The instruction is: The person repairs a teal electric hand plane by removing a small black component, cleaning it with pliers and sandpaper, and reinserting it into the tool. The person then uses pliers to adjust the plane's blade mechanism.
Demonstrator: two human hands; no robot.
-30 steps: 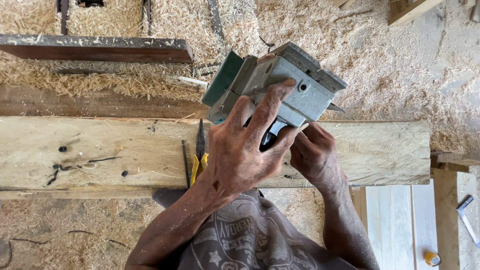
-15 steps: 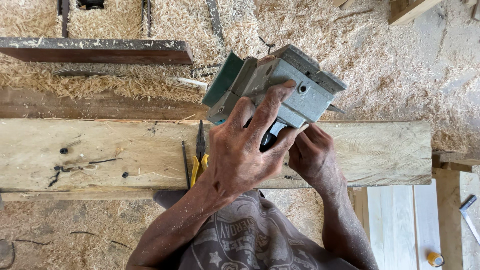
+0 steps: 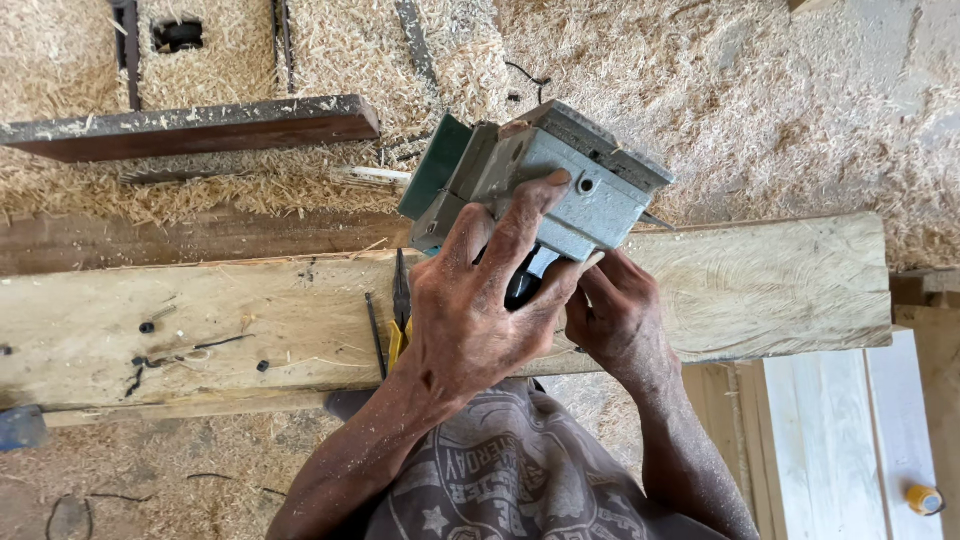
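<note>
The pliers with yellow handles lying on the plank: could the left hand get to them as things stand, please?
Probably yes. The pliers lie bare on the plank just beside the left hand, nothing over them, but that hand is gripping the power planer and would have to let go.

A long pale wooden plank [image 3: 200, 330] runs across the middle, with dark knots and cracks near its left end. Pliers with yellow handles [image 3: 400, 310] lie across it, near its near edge. Beyond the plank's far edge, a dark reddish board [image 3: 200, 125] rests on thick wood shavings [image 3: 780, 110]. At the lower right are white painted boards [image 3: 850, 440] and a small yellow-capped container [image 3: 925, 498].
</note>
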